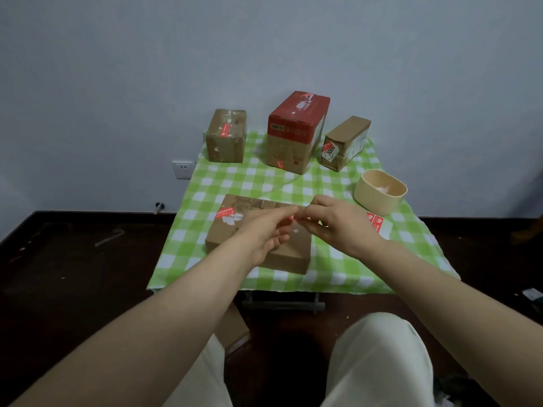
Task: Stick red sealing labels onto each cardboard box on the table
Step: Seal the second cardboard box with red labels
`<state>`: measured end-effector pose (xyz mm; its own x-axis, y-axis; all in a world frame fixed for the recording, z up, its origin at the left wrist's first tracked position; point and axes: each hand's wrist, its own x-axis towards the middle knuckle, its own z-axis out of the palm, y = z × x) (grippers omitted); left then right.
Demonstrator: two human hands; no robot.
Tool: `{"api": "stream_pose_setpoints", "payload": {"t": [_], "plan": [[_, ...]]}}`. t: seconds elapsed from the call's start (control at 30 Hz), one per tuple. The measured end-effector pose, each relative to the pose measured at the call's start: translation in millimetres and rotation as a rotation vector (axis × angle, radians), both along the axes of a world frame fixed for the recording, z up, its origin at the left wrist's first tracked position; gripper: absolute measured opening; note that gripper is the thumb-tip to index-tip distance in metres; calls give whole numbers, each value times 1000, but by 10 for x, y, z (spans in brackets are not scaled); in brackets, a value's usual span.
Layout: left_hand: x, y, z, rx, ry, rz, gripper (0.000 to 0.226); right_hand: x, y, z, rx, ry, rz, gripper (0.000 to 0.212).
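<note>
Pale trousers (pixel 379 362) fill the bottom edge, and from there two bare forearms reach forward until the left hand (pixel 264 233) and right hand (pixel 340 227) meet fingertip to fingertip. Each pinches a small red label (pixel 291 220) between them. It shows only as a blurred red sliver over the top of a flat cardboard box (pixel 293 255); whether it touches the cardboard I cannot tell. That box lies directly under both hands on the surface (pixel 249 177), which is covered by a green and white checked cloth. Beyond and to the right of the right hand stands a beige oval tub (pixel 370 199), open at the top, with a few whitish scraps (pixel 385 188) inside. Just right of the right hand lies a white label sheet (pixel 378 225) with red labels on it, near the foot of the tub. Beyond the left hand, the flat box's top carries a stuck label (pixel 225 214), red with pale print, beside a torn white patch. Well beyond both hands, against the wall, stand three more boxes: a brown box (pixel 226 145) with a red sticker near its top edge, a tall red-topped box (pixel 296 127) with a red sticker low on its front, and a small box (pixel 348 133) with a white tag on its end. Under the left forearm, another box (pixel 235 327) sits on the floor.
</note>
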<state>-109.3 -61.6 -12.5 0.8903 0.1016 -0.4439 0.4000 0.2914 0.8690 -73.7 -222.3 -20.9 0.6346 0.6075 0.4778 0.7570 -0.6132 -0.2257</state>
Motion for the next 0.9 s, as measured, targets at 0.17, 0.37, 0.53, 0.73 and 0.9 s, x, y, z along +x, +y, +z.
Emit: {"api": "stream_pose_setpoints", "payload": {"t": [0.17, 0.37, 0.53, 0.73, 0.9], "plan": [[36, 73, -19, -2, 12, 83, 9, -36, -31, -47, 5, -127, 20, 33], [63, 92, 8, 87, 6, 37, 6, -64, -27, -80, 32, -172, 18, 32], [90, 98, 23, 100, 3, 73, 8, -76, -36, -124, 60, -198, 14, 27], [98, 119, 14, 127, 14, 93, 11, -74, -64, -190, 111, -192, 15, 28], [45, 91, 64, 202, -14, -97, 31, -44, -71, -181, 171, -182, -17, 27]]}}
